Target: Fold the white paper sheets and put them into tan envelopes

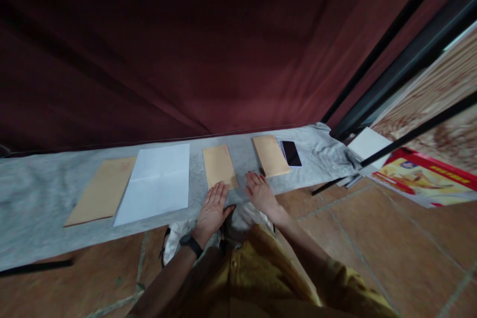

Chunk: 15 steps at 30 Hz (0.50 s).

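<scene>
My left hand (213,208) lies flat, fingers stretched, its fingertips on the lower edge of a small brown envelope (219,164). Just to the right, my right hand (260,191) rests open on the grey cloth, close to the lower left corner of a second, thicker-looking brown envelope or stack (270,155). A small dark object beside my right fingertips is too small to make out. Left of the small envelope lies a white sheet of paper (158,181) with a crease across it. It overlaps the edge of a larger brown envelope (102,189).
A phone (291,153) lies right of the thicker envelope. Grey cloth (33,198) covers the narrow table. Behind it hangs a dark red curtain (186,59). Black metal bars (387,44) and a red and yellow box (428,176) stand to the right, above a tiled floor (357,228).
</scene>
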### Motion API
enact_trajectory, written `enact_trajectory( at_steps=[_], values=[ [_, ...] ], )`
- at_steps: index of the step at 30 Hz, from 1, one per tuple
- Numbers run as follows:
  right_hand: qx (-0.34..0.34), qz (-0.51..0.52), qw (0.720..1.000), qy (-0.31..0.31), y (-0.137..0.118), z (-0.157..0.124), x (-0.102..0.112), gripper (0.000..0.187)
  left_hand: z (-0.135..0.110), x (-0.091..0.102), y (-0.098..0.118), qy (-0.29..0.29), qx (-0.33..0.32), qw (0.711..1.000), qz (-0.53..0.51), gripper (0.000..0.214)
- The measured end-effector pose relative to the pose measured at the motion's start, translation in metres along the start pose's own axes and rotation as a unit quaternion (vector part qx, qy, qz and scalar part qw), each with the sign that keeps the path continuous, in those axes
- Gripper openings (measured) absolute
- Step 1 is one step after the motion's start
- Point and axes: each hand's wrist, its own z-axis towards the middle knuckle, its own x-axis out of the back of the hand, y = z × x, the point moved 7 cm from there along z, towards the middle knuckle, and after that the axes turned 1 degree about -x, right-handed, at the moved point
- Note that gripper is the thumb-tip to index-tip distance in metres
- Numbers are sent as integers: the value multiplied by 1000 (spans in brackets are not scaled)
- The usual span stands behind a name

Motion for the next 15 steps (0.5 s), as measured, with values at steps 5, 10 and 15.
enact_trajectory(
  at_steps=[5, 10, 15],
  values=[
    [35, 16, 999, 12, -26, 22, -38, 52, 1, 1, 1, -6, -1, 1000, 7, 64],
    [-9, -2, 1000, 24, -18, 18, -51, 55, 2, 5, 2, -8, 0, 1000, 17, 61],
    [-156, -35, 986, 48, 22, -19, -36, 55, 1, 6, 2, 1, 2, 1000, 8, 63]
  ],
)
